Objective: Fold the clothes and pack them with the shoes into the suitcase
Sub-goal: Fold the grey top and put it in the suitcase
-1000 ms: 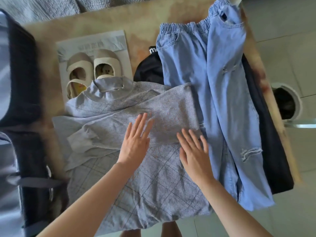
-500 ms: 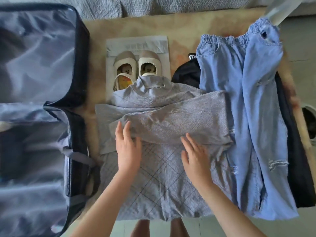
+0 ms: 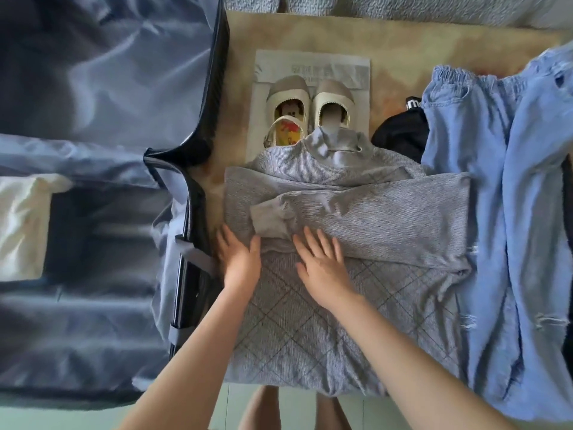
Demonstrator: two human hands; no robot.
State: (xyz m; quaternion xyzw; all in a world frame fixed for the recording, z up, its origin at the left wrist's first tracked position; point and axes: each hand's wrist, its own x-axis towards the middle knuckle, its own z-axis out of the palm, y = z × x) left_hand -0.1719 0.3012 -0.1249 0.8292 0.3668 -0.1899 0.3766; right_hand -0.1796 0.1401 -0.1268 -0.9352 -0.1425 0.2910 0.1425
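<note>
A grey sweater (image 3: 356,321) lies flat on the table, both sleeves folded across its chest. My left hand (image 3: 240,259) rests flat on the sweater's left edge, fingers straight. My right hand (image 3: 322,262) lies flat on the middle, just below the folded sleeve cuff. A pair of beige shoes (image 3: 307,103) stands on a sheet of paper behind the collar. Light blue jeans (image 3: 502,212) are spread out at the right. The open suitcase (image 3: 93,212) with grey lining fills the left.
A black garment (image 3: 400,131) lies between the shoes and the jeans and shows again under the jeans at the far right. The tan table (image 3: 387,35) ends at a grey couch behind. Pale floor tiles and my feet show below the table's front edge.
Both hands have slid left across the sweater, the left one reaching its left edge. The view has swung left, bringing more of the suitcase in.
</note>
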